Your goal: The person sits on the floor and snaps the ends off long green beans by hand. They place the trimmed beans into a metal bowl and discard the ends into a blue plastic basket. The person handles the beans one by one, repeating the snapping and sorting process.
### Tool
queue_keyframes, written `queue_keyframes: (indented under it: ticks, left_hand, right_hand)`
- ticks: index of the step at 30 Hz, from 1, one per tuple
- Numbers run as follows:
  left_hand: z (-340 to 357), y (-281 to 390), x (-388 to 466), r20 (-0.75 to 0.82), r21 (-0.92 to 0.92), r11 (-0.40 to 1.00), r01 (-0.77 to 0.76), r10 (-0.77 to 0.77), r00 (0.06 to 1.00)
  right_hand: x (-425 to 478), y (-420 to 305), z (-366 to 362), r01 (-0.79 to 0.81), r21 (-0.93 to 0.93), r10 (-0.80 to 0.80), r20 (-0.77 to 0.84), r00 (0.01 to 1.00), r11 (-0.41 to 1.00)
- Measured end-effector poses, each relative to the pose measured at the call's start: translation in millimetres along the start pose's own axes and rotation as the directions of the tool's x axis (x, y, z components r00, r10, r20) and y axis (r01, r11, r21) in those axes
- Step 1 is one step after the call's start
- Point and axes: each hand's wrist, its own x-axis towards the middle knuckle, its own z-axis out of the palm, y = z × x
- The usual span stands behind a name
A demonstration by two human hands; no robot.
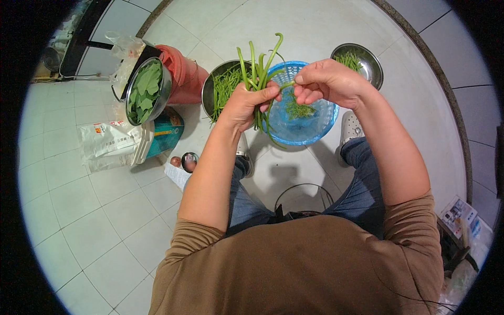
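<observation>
My left hand grips a bunch of long green vegetable stems, whose tips stick up beyond the fingers while thinner ends hang below. Between the thumb and fingers of my right hand is the end of one stem, which reaches across from the left hand. Both hands are above a blue plastic colander basket, and thin green strips lie inside it. Left of the basket, partly hidden by my left hand, a metal bowl holds many cut green stem pieces.
At right stands a metal bowl with some green pieces. On the left, a metal bowl of green leaves sits beside a red bucket. Below it are a teal container and a printed plastic bag. My shoes flank the basket.
</observation>
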Motion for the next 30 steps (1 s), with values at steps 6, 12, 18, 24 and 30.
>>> queue_keyframes:
  ticks: [6, 12, 18, 24, 30]
  left_hand:
    - [7, -2, -2, -0.042, -0.094, 0.994, -0.054, 0.05, 0.998]
    - [18, -12, 1, 0.007, -0.208, 0.976, -0.068, 0.071, 0.997]
    - [14, -22, 4, 0.072, -0.455, 0.891, -0.012, 0.051, 0.996]
    - [13, -24, 7, 0.101, -0.516, 0.856, 0.015, 0.044, 0.994]
    - [22, -18, 3, 0.101, -0.521, 0.852, 0.044, 0.011, 0.995]
  right_hand:
    - [7, 6, -1, 0.1, 0.223, -0.1, -0.01, 0.995, 0.97]
    - [17, 21, 5, 0.219, 0.383, -0.225, -0.029, 0.974, 0.898]
    - [21, 19, 16, 0.348, 0.211, -0.317, -0.165, 0.934, 0.913]
    - [15, 14, 22, 0.394, -0.039, -0.392, -0.229, 0.891, 0.918]
    - [19, 18, 21, 0.398, -0.086, -0.407, -0.234, 0.883, 0.913]
